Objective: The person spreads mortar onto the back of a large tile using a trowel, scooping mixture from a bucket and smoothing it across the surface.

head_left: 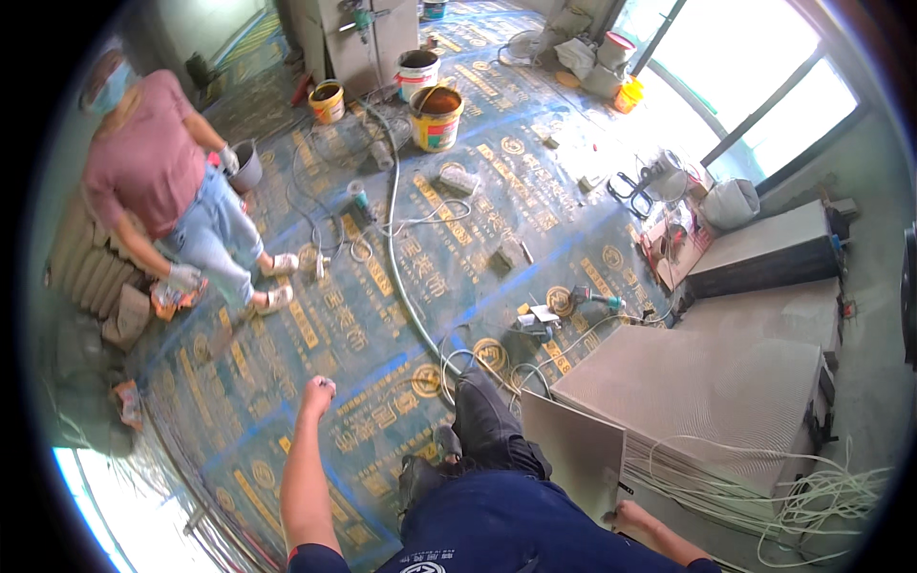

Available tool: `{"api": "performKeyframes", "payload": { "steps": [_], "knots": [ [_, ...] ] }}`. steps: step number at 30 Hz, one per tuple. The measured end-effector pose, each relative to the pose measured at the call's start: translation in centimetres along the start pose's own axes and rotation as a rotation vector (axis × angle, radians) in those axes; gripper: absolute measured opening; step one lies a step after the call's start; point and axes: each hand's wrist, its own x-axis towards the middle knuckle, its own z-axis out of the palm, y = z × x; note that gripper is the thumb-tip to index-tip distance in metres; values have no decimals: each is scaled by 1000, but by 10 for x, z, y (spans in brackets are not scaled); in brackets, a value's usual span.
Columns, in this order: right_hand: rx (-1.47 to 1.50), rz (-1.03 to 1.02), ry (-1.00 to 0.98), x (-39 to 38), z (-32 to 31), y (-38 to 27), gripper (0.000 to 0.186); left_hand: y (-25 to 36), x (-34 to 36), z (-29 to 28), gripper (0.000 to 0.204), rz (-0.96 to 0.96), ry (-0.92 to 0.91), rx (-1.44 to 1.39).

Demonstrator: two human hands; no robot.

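Note:
My left hand (320, 393) is held out over the covered floor with its fingers curled closed. A small dark bit shows at the fingers, too small to name. Low on the right, my right hand (634, 519) is closed at the edge of a grey tile (578, 449), which stands on edge beside my right leg. A small black piece (626, 489) sits on the tile's edge just above that hand. The fingertips are partly hidden behind the tile.
Large stacked tiles (697, 382) and tangled pale cable (821, 511) lie at right. A hose (394, 229) crosses the printed floor covering past a power tool (592, 299). Buckets (437, 119) stand farther off. At left, a masked, gloved person (158, 158) stands beside a grey bucket (246, 170).

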Motion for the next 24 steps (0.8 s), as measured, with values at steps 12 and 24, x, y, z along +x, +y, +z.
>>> {"api": "performKeyframes", "payload": {
  "steps": [12,24],
  "knots": [
    [192,-32,-31,182,-256,-157,42,293,280,-4,20,235,27,31],
    [100,133,-40,144,-751,-336,39,533,445,337,21,-69,-716,-298]
  ]
}}
